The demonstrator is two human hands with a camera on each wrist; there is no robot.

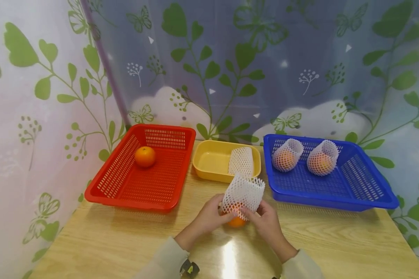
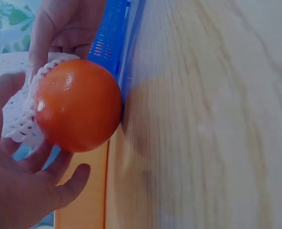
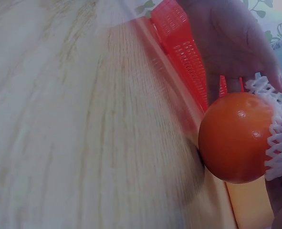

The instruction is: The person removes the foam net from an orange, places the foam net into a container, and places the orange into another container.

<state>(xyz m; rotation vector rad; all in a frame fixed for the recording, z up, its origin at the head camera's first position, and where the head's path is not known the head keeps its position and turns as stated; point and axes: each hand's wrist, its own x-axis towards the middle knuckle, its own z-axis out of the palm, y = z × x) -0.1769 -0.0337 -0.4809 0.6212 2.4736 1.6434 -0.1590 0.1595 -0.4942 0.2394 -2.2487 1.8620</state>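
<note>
Your left hand and right hand both grip the white net sleeve, one to each side, near its lower rim. The fingers of each are part-bent, with the mesh pinched between them and the thumb. The orange sits in the mouth of that sleeve, in front of you near the middle of the table; its far part is covered and its near part bare. Whether it bears on the table cannot be told.

The step in hand appears to be fitting the sleeve. You should spread the rim evenly from both sides, keep the thumbs clear of the fruit's widest part and draw the mesh over in short, equal pulls. A one-sided tug could tear a strand or let the orange roll out.

Markings: no brand, label or writing is legible on the red basket at left, the yellow tray at the far centre, the blue basket at right, or the fruit. The black band at your left wrist carries a yellowish mark, too small to read.
</note>
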